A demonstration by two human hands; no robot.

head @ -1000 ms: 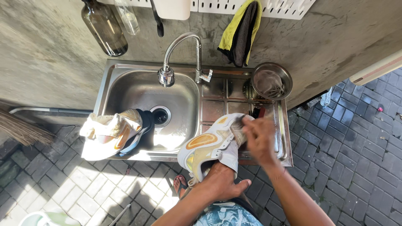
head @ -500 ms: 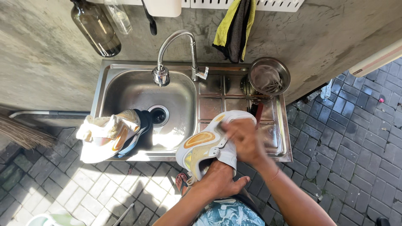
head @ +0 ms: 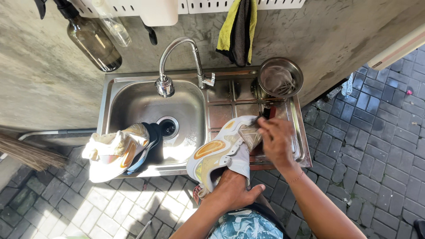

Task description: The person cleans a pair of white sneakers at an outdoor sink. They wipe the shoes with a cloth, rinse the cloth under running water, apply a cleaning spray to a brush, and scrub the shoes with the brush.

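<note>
My left hand (head: 232,188) is pushed inside a white sneaker (head: 221,152) with an orange patch, fingers hidden in it, gripping it from within, just right of the steel sink basin (head: 146,104), over the drainboard. My right hand (head: 276,141) is clenched at the shoe's upper end; what it grips I cannot tell. The second sneaker (head: 117,150) rests on the basin's front left rim. A metal bowl (head: 280,77) sits right of the faucet (head: 177,62).

Left hand (head: 232,188) inside sneaker (head: 221,152) — right hand (head: 276,139) scrubbing.
</note>
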